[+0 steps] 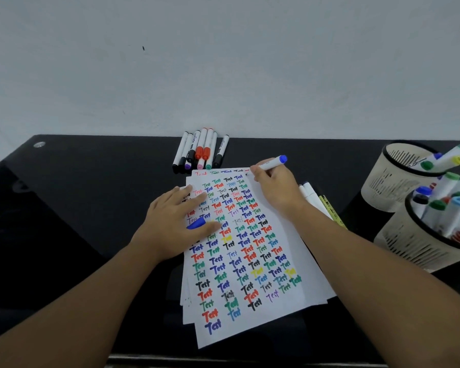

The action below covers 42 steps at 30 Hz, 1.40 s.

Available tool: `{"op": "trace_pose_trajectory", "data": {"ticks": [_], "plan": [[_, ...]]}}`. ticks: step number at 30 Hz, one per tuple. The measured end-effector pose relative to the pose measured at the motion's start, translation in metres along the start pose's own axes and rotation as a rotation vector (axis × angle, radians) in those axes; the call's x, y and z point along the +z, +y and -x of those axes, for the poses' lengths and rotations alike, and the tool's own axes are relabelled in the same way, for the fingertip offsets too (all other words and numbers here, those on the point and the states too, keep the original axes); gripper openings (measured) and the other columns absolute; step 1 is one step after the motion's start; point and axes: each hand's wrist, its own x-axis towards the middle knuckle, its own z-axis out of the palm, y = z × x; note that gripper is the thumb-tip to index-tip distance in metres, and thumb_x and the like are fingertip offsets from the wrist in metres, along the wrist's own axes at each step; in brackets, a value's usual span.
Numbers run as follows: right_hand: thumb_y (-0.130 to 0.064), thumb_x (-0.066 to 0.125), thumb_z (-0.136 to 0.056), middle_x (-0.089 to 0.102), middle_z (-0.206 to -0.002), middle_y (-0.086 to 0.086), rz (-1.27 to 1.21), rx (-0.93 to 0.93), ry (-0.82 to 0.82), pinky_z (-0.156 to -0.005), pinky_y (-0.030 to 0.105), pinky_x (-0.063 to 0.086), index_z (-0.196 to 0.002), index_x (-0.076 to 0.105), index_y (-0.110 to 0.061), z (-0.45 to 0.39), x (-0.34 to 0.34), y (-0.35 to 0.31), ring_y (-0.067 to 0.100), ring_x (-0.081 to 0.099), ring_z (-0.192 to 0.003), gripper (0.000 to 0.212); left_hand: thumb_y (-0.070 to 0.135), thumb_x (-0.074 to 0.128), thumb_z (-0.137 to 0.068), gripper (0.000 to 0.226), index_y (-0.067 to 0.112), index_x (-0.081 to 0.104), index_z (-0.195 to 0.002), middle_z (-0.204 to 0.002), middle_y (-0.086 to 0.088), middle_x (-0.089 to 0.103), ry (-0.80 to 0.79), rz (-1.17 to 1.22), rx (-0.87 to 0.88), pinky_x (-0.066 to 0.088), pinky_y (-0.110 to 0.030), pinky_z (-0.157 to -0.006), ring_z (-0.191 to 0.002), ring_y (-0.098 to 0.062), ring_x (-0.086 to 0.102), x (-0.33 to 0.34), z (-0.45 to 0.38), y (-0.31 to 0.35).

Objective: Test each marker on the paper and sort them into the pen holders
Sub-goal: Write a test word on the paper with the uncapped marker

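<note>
A stack of white paper point(284, 251) covered with coloured "Test" words lies on the black desk. My right hand point(274, 188) grips a white marker with a blue end point(275, 161), its tip down at the paper's top right corner. My left hand point(175, 221) presses flat on the paper's left side, with the blue cap point(196, 223) tucked under its fingers. Several capped markers point(201, 151) lie in a row behind the paper. Two beige mesh pen holders point(391, 179) point(420, 245) at the right contain several markers.
More white and yellow markers point(319, 201) lie just right of the paper, partly under my right forearm. A pale wall rises behind the desk's point(91, 181) far edge. The desk's near edge runs along the bottom of the view.
</note>
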Motion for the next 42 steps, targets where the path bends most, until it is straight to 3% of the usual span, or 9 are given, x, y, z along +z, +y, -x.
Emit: {"op": "trace_pose_trajectory", "data": {"ticks": [11,15,20,26,30,36,42], "plan": [[-0.048,0.054,-0.104,0.071,-0.092,-0.004,0.064,0.023,-0.01,-0.091,0.046,0.058,-0.098,0.066,-0.026,0.0007,0.0008,-0.0036,0.014,0.069,-0.09,0.027,0.104,0.021,-0.063,0.107,0.05,0.021,-0.156,-0.168,0.014,0.01,-0.003,-0.009,-0.001,0.003,-0.044,-0.125,-0.155,-0.014,0.002,0.0003,-0.0007,0.0],[-0.046,0.053,-0.106,0.071,-0.091,0.001,0.065,0.025,0.02,-0.09,0.046,0.058,-0.097,0.066,-0.019,0.0018,0.0002,-0.0036,0.016,0.068,-0.089,0.032,0.104,0.022,-0.065,0.106,0.05,0.021,-0.156,-0.168,0.013,0.01,-0.002,-0.011,0.004,0.003,-0.044,-0.126,-0.155,-0.014,0.002,0.0014,-0.0013,-0.0017],[-0.046,0.053,-0.105,0.071,-0.093,0.0,0.065,0.031,0.004,-0.091,0.045,0.058,-0.102,0.068,-0.018,0.0018,0.0003,-0.0036,0.015,0.068,-0.09,0.032,0.099,0.03,-0.072,0.097,0.05,0.021,-0.156,-0.168,0.013,0.01,0.0,-0.021,0.001,0.003,-0.044,-0.125,-0.155,-0.013,0.002,0.0019,-0.0012,-0.0025],[-0.042,0.053,-0.106,0.07,-0.094,0.002,0.035,0.025,0.012,-0.088,0.041,0.057,-0.11,0.066,-0.018,0.0033,-0.0013,-0.0039,0.016,0.068,-0.09,0.028,0.103,0.025,-0.066,0.104,0.05,0.023,-0.155,-0.168,0.014,0.012,0.013,0.007,0.003,0.003,-0.044,-0.125,-0.155,-0.013,0.003,0.0015,-0.0004,-0.0021],[-0.041,0.053,-0.107,0.068,-0.092,-0.003,-0.038,0.021,0.039,-0.084,0.035,0.053,-0.104,0.066,-0.021,0.0046,-0.0022,-0.0037,0.011,0.065,-0.089,0.024,0.103,0.025,-0.065,0.105,0.049,0.024,-0.155,-0.168,0.014,0.012,0.012,0.011,0.003,0.003,-0.045,-0.125,-0.155,-0.013,0.003,0.002,-0.001,-0.002],[-0.042,0.052,-0.107,0.07,-0.094,0.003,0.031,0.022,0.022,-0.09,0.045,0.058,-0.102,0.066,-0.018,0.0043,-0.0018,-0.0043,0.017,0.068,-0.091,0.028,0.102,0.029,-0.068,0.102,0.049,0.024,-0.155,-0.168,0.014,0.011,0.006,0.015,-0.002,0.003,-0.045,-0.125,-0.155,-0.013,0.003,0.0009,-0.0002,-0.0025],[-0.041,0.051,-0.107,0.07,-0.092,0.0,0.055,0.017,0.019,-0.089,0.042,0.058,-0.107,0.067,-0.018,0.0044,-0.0012,-0.0047,0.016,0.067,-0.09,0.028,0.103,0.025,-0.064,0.106,0.049,0.023,-0.155,-0.168,0.014,0.011,0.001,0.012,0.0,0.004,-0.046,-0.126,-0.155,-0.013,0.003,0.0,-0.0001,-0.0008]]}}
